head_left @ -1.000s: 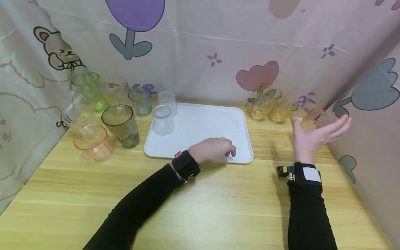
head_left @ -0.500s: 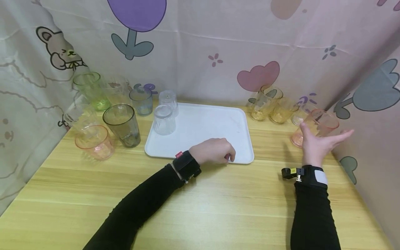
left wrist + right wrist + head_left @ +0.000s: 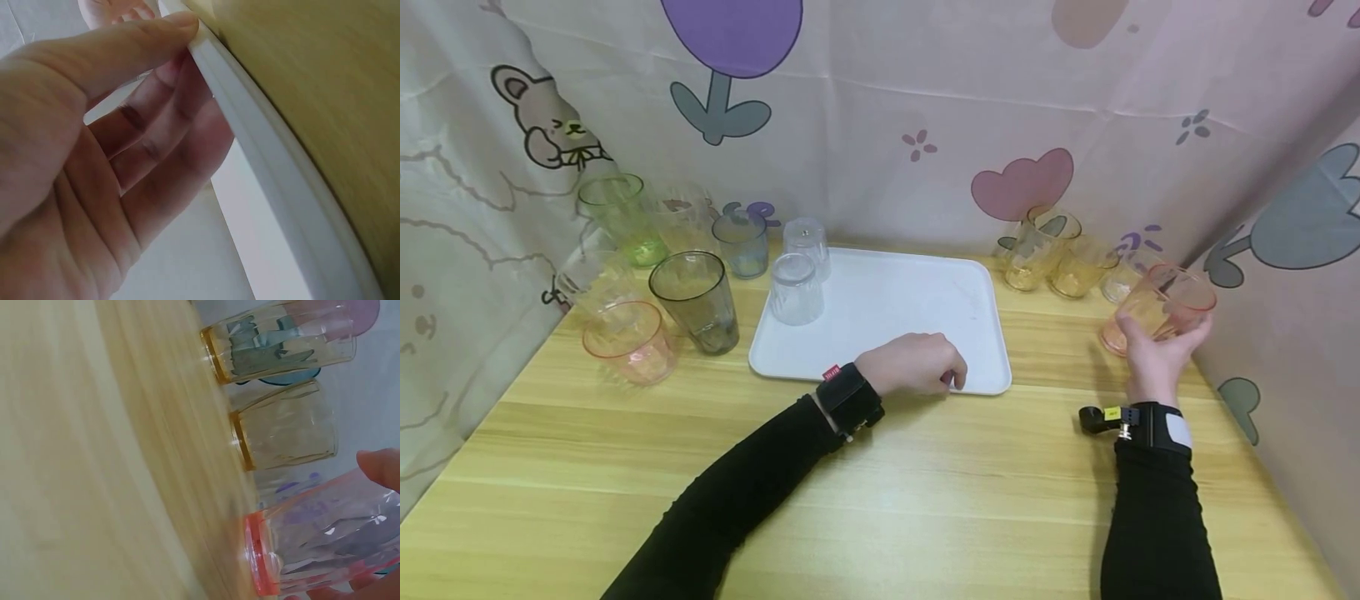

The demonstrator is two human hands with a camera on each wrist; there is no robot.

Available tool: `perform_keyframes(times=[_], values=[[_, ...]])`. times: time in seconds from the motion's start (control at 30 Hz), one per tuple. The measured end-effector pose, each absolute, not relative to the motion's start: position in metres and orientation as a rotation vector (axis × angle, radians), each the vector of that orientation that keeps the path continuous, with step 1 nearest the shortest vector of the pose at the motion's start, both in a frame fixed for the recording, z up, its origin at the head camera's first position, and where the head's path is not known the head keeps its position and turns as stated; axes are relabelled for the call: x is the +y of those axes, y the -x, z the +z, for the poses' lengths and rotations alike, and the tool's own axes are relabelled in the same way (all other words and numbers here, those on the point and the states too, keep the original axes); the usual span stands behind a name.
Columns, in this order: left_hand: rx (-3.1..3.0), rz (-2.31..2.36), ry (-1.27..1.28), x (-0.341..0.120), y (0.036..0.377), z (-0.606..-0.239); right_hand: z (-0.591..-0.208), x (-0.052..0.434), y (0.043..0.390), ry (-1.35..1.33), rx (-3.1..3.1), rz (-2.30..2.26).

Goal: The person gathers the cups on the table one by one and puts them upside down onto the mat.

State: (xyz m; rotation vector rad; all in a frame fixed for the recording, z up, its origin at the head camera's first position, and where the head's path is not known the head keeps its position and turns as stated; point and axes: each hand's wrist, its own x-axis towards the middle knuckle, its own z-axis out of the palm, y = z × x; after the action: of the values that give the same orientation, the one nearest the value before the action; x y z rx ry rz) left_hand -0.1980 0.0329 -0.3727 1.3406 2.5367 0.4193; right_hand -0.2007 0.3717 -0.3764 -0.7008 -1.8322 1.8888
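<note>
The left grip (image 3: 913, 364) pinches the tray (image 3: 910, 300) at its near edge, probably steadying it, while the right grip (image 3: 1157, 362), right of the tray, clasps a pink glass (image 3: 1167, 302).

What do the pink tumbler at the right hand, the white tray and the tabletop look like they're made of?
Pink tumbler: glossy glass or clear plastic; it's see-through with highlights, but I can't tell which. White tray: probably smooth plastic, judging by its even color and rounded rim. Tabletop: wood or wood-look laminate with a light sheen; pale grain and soft reflections show.
</note>
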Motion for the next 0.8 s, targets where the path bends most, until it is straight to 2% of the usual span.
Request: perform_keyframes(times=[0.8], values=[[2.532,0.415,-1.321,0.0338,0.1961,-0.3717,-0.3833,0.3707,0.2041,0.733,-1.653,1.885]])
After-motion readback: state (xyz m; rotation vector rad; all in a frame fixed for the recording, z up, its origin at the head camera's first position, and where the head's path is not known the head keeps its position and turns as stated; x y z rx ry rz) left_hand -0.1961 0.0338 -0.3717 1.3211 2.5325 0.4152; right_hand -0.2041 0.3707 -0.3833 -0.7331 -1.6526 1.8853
